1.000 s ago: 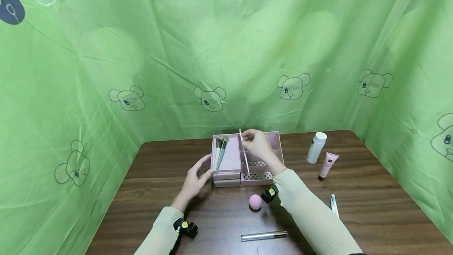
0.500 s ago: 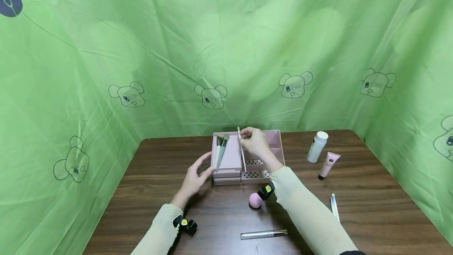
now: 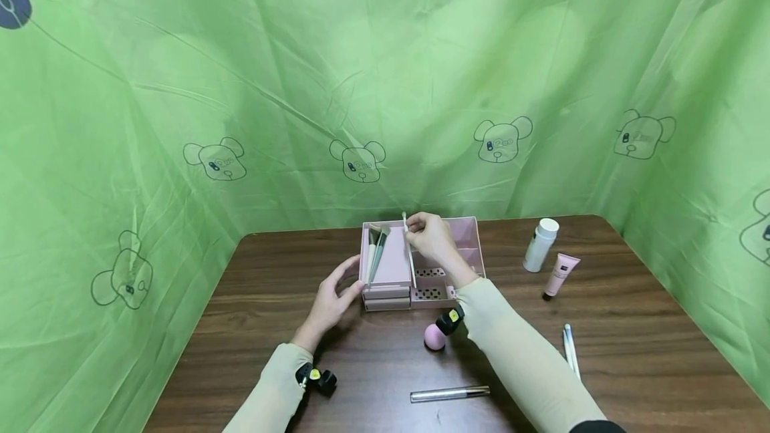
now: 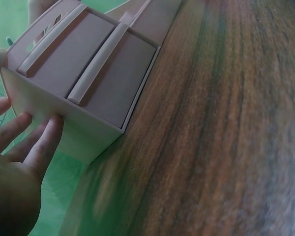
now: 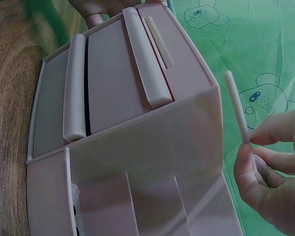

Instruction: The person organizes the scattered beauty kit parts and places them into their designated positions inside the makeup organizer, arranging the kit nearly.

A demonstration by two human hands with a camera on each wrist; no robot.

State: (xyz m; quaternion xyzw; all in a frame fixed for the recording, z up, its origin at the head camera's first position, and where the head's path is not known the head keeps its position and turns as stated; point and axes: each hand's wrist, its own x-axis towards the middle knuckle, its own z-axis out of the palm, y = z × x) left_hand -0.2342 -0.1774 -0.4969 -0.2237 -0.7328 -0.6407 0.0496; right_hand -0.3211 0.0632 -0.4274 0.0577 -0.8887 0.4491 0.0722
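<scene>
Over the pink makeup organizer (image 3: 463, 232) my right hand (image 3: 430, 238) pinches a thin white makeup brush (image 3: 412, 262) between thumb and fingertips, its small tip pointing away. In the right wrist view its handle (image 5: 236, 105) stands just beyond the organizer's drawer block (image 5: 108, 78). My left hand (image 3: 327, 299) rests against the organizer's left side; in the left wrist view nearly straight fingers (image 4: 42, 147) touch the side wall (image 4: 73, 125). Two brushes with green bristles (image 3: 377, 252) lie in the organizer's top left tray. The front compartments have dotted panels (image 3: 430, 293).
A pink ball-shaped sponge (image 3: 434, 337) sits before the organizer, by the right wrist camera. Nearer lies a silver tube (image 3: 450, 393). To the right stand a white bottle (image 3: 541, 245) and a pink tube (image 3: 561, 276), with slim white sticks (image 3: 571, 349) closer. Green curtains surround the table.
My right hand has shifted slightly left with the brush, which now lines up with the divider beside the tray. My left hand stays at the organizer's side.
</scene>
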